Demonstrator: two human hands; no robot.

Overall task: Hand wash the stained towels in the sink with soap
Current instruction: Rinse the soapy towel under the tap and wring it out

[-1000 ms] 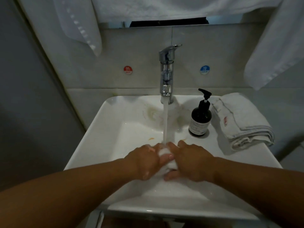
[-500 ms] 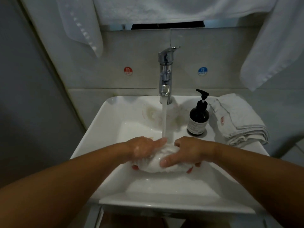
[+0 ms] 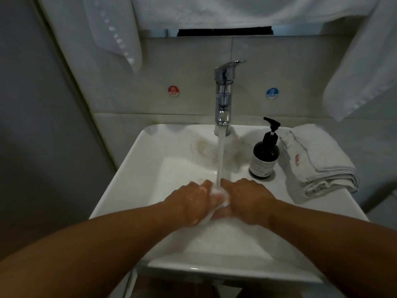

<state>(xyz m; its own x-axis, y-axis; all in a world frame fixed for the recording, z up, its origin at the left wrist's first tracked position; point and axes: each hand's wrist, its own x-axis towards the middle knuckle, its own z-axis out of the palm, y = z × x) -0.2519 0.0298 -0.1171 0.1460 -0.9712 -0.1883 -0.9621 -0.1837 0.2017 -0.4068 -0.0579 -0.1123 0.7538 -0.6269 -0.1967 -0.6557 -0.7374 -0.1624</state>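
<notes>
Left hand (image 3: 189,203) and right hand (image 3: 247,201), fingers curled, grip a wadded towel (image 3: 69,193) under the tap (image 3: 223,97) stream, mid-sink (image 3: 133,168).

Sink (image 3: 129,175) white, with faint pinkish-brown stains (image 3: 202,147) on its back ledge. Wet towel (image 3: 217,195) white. Faucet (image 3: 223,100) chrome silver. Soap bottle (image 3: 264,155) near-black, black pump, pale grey label with small print. Folded towel (image 3: 318,160) off-white, greyish edges, one small red mark. HOT sticker (image 3: 173,90) red, COLD sticker (image 3: 272,93) blue, both white-lettered. Hanging towels (image 3: 236,11) plain white; left hanging towel (image 3: 116,35) has a woven dotted band. Wall tiles (image 3: 189,61) pale grey.
</notes>
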